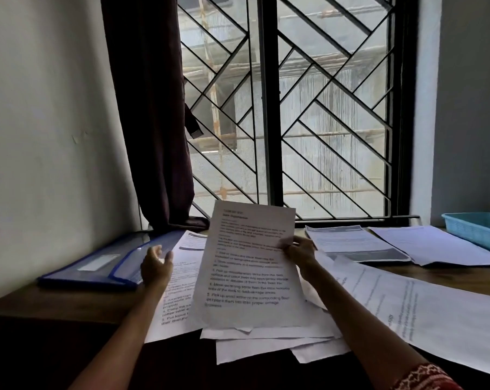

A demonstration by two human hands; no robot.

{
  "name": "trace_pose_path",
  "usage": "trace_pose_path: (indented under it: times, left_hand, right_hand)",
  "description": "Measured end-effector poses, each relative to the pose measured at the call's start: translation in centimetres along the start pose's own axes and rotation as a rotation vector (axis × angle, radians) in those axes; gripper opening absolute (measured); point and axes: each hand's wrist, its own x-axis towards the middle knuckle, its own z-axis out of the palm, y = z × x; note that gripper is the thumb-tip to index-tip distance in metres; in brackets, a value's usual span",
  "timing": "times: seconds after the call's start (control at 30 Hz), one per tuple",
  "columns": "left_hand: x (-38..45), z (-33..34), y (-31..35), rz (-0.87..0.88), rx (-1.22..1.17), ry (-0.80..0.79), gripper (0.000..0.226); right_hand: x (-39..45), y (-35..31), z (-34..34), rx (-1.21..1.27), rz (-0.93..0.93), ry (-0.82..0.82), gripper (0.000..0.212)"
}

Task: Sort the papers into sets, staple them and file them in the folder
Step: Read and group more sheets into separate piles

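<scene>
right hand (300, 253) pinches a white printed sheet (249, 266) by one edge; left hand (156, 267) hangs open, empty. the sheet could sag and land on the wrong loose white pile (266, 339).

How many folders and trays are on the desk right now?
2. One blue folder lies at the desk's far left, beside the left hand. One light blue tray sits at the far right by the window. Papers may hide others.
</scene>
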Motion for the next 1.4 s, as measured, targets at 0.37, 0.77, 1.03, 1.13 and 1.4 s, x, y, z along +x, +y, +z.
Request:
trace_pose_path:
  times: [0.37, 0.77, 1.03, 1.13, 1.4]
  left_hand:
    - [-2.0, 1.1, 2.6, -0.273, -0.564, -0.552, 0.024]
    - [-1.8, 0.7, 1.1, -0.250, -0.394, -0.614, 0.019]
    - [2.1, -4.9, -2.3, -0.313, -0.161, -0.381, 0.036]
    - [2.6, -6.5, -3.0, -0.372, -0.171, -0.335, 0.030]
    - [3.7, -6.4, -4.7, -0.404, -0.264, -0.342, 0.031]
  right_hand:
    - [-2.1, -0.4, 2.3, -0.002, 0.018, -0.391, 0.017]
    - [-2.8, 0.5, 2.2, 0.055, 0.036, -0.416, 0.006]
    - [-2.1, -0.2, 3.3, -0.019, 0.083, -0.197, 0.016]
    - [-2.0, -0.1, 4.9, -0.210, 0.107, -0.174, 0.017]
    - [-2.4, -1.2, 9.4, -0.464, 0.051, -0.270, 0.030]
